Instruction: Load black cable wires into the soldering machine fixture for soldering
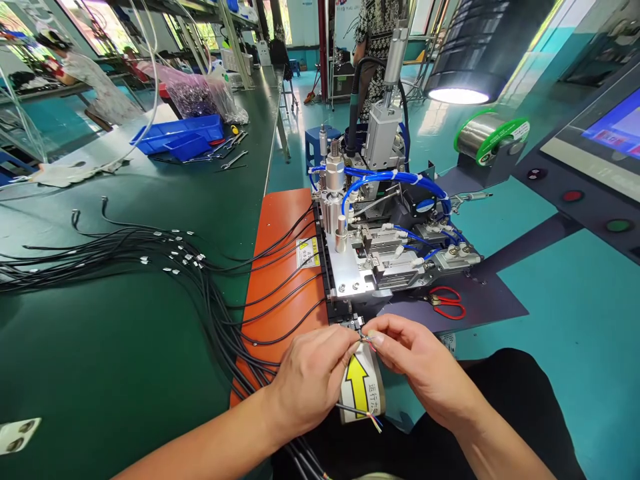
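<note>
My left hand (311, 377) and my right hand (419, 363) meet in front of a small metal machine (373, 247) with blue air hoses. Both pinch the stripped end of a thin black cable (369, 343), whose fine coloured wires show between the fingertips. A second cable end with coloured wires (373, 420) lies below my hands, over a label with a yellow arrow (361, 390). Several black cables (200, 280) fan out leftward over the orange plate (280, 280).
Red-handled scissors (447, 302) lie right of the machine. A solder spool (493, 137), a lamp (459, 93) and a control panel with buttons (595, 200) stand at the right. Blue trays (183, 137) and hand tools sit far back on the green bench (100, 347). Another person (85, 73) works far left.
</note>
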`<state>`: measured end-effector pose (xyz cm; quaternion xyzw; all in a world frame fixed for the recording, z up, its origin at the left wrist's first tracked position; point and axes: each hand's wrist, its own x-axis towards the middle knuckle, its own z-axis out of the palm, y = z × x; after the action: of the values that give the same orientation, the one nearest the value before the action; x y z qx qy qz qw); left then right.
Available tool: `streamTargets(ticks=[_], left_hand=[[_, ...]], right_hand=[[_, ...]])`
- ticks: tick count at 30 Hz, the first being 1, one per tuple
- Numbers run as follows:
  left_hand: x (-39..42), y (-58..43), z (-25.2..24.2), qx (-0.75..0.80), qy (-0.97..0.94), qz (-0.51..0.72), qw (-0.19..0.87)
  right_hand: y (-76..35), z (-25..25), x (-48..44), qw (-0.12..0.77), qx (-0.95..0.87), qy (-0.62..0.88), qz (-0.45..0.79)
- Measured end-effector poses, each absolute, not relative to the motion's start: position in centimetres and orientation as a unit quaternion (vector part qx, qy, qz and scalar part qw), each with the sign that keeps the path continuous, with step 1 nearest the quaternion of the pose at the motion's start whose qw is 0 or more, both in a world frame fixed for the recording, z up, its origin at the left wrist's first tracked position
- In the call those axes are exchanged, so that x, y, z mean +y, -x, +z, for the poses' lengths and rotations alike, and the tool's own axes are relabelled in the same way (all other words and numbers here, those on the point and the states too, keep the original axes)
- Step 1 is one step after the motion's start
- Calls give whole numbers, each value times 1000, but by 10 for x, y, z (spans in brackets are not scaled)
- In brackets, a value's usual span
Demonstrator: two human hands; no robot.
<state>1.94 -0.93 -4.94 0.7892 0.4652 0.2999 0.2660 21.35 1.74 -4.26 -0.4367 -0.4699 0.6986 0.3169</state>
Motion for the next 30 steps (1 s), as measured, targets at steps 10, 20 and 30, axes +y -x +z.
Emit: streamTargets(ticks=[10,20,30], left_hand=[[-10,-17,-43,484,-782,308,243],[-10,-17,-38,505,-761,302,274],[-10,-14,-45,517,-755,312,254]], right_hand=[[-214,-46,14,324,-559,481,592],[-206,-49,6,386,-728,452,341],[-211,-57,20,348,-522,520,580]])
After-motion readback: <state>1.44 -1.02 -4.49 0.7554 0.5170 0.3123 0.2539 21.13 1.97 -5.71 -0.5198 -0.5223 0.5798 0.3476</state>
